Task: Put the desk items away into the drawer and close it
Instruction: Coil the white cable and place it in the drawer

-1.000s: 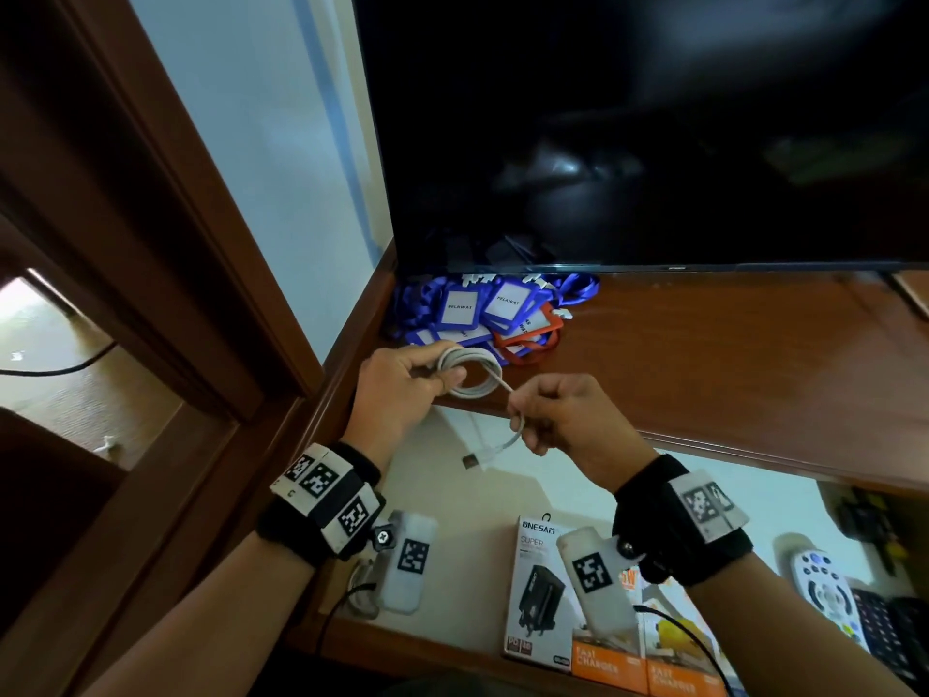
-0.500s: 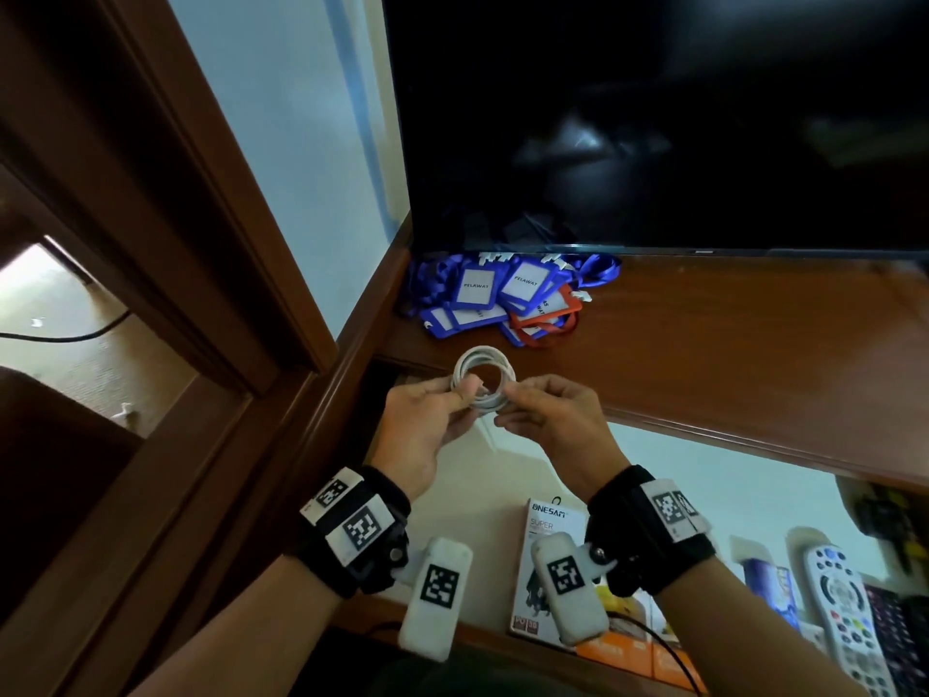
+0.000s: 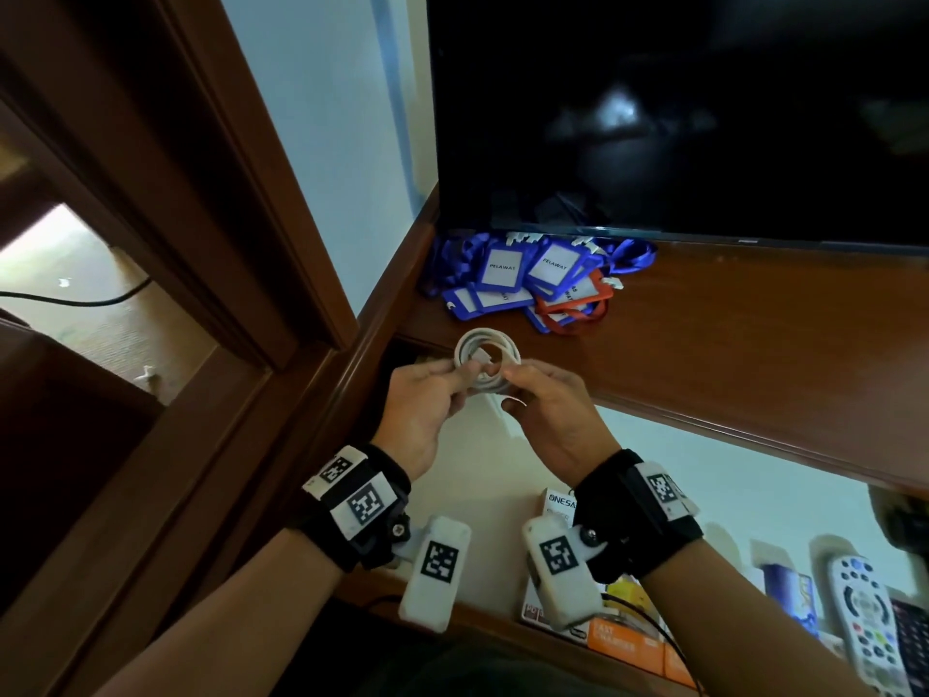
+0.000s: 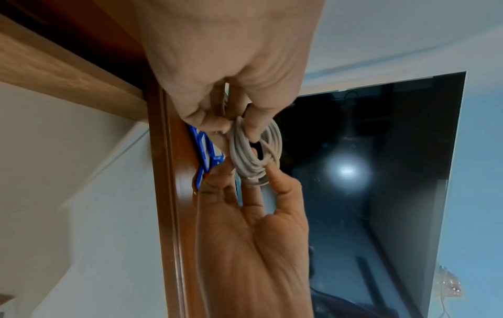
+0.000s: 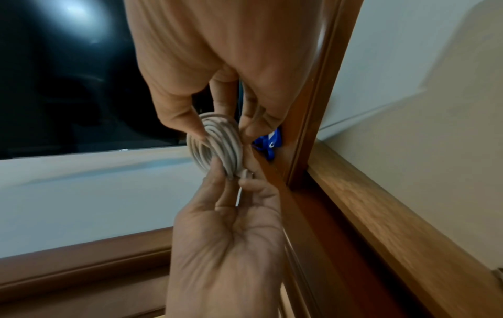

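A white cable [image 3: 467,344] is wound into a small coil and held above the desk's front edge. My left hand [image 3: 460,372] pinches the coil's left side. My right hand [image 3: 518,379] pinches the right side, where the cable's end lies against the loops. In the left wrist view the coil [image 4: 253,155] sits between my left fingertips [image 4: 226,172] below and my right hand [image 4: 231,124] above. The right wrist view shows the coil [image 5: 217,142] the same way. Blue and orange lanyard badges [image 3: 528,279] lie piled on the desk [image 3: 729,344]. Below my hands, the drawer [image 3: 482,460] stands open.
A dark screen [image 3: 678,118] stands at the back of the desk. The drawer holds charger boxes [image 3: 623,641] at its front and a white remote [image 3: 864,621] at the right. A wooden frame [image 3: 201,193] runs along the left.
The loose end with its plug, which hung from my right hand, is now wound into the coil. Both hands have come together on the coil.
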The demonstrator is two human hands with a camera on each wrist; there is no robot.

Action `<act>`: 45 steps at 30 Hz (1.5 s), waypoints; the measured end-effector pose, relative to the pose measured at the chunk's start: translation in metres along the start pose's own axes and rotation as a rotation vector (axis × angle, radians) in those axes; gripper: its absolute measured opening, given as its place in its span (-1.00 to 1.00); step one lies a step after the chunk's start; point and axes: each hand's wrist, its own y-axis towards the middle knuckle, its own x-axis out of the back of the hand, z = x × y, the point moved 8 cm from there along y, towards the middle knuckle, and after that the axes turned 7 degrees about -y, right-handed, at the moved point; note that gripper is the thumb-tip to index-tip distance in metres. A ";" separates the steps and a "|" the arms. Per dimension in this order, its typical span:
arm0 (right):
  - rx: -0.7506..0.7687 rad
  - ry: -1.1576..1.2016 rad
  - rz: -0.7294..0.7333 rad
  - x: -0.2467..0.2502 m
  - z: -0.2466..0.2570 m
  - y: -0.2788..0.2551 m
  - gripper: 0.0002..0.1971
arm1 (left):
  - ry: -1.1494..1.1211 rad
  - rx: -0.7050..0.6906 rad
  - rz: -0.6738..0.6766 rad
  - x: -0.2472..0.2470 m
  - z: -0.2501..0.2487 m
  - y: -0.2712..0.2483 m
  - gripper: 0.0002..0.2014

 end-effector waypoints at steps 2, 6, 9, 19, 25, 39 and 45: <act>0.002 0.004 0.002 -0.005 -0.001 0.002 -0.89 | 0.042 -0.014 -0.019 0.008 0.002 0.002 -0.90; 0.002 -0.111 0.005 -0.010 0.001 0.007 -0.86 | 0.086 -0.037 0.014 0.016 0.006 0.002 -0.89; -0.006 -0.151 -0.025 -0.011 0.000 0.007 -0.89 | 0.094 -0.091 0.019 0.019 0.002 -0.001 -0.88; -0.113 0.047 0.115 -0.020 -0.012 0.005 -0.85 | -0.007 -0.017 0.167 0.026 0.002 -0.002 -0.73; -0.235 0.102 0.079 -0.016 -0.032 0.004 -0.80 | 0.015 -0.038 0.122 0.038 0.009 -0.002 -0.70; -0.326 -0.422 -0.100 0.031 -0.047 0.036 -0.89 | 1.396 0.103 0.410 0.047 0.066 0.059 -0.55; -0.140 -0.587 -0.268 0.044 -0.010 0.084 -0.90 | 1.722 0.189 0.610 0.045 0.127 0.083 -0.63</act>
